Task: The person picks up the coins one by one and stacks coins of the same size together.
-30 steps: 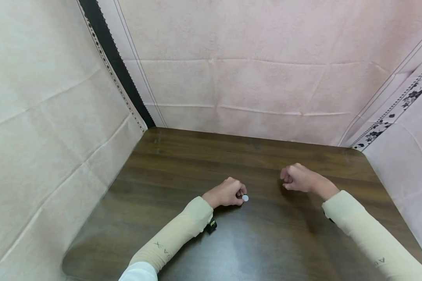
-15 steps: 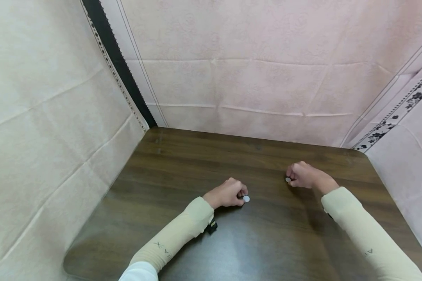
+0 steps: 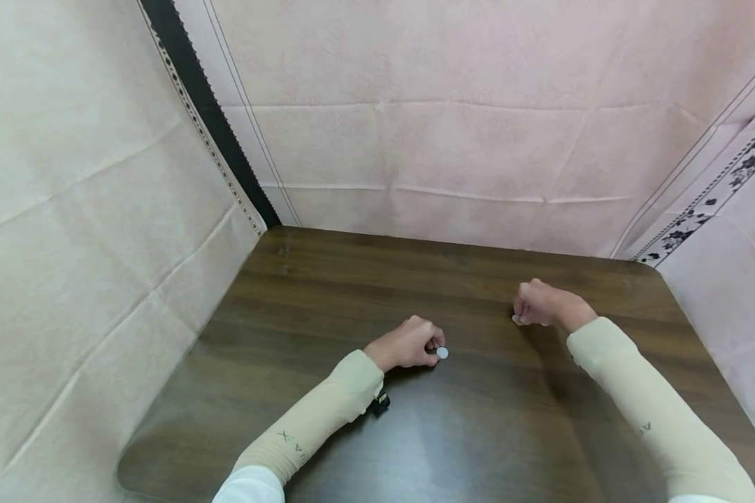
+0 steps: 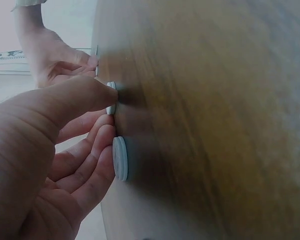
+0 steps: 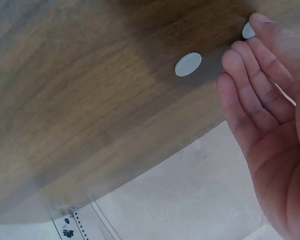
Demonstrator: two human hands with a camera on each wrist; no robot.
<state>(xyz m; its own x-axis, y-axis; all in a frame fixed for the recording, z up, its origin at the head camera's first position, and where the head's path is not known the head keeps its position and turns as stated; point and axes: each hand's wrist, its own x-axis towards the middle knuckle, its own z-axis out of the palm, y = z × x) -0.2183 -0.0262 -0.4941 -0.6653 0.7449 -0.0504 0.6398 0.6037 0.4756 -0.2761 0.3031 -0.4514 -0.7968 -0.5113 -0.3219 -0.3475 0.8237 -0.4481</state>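
Note:
My left hand (image 3: pixel 409 344) is low over the table with its fingers bent, and a small white round disc (image 3: pixel 442 353) shows at its fingertips. In the left wrist view, the thumb and forefinger pinch one disc (image 4: pixel 111 97), while a second, rimmed disc (image 4: pixel 120 159) stands on edge against the other fingertips. My right hand (image 3: pixel 544 304) is farther back on the right. Its thumb and forefinger pinch a white disc (image 5: pixel 248 30), partly covered by the thumb. Another white disc (image 5: pixel 188 64) lies flat on the wood close to the right fingertips.
The dark wood table (image 3: pixel 327 300) has rounded corners. Pale cloth (image 3: pixel 453 140) hangs behind its far edge and along both sides. A small black device (image 3: pixel 379 404) sits under the left wrist.
My right hand has shifted slightly toward the far edge, and a white disc hidden a second ago now shows at its fingertips. The left hand stays nearly still with its disc.

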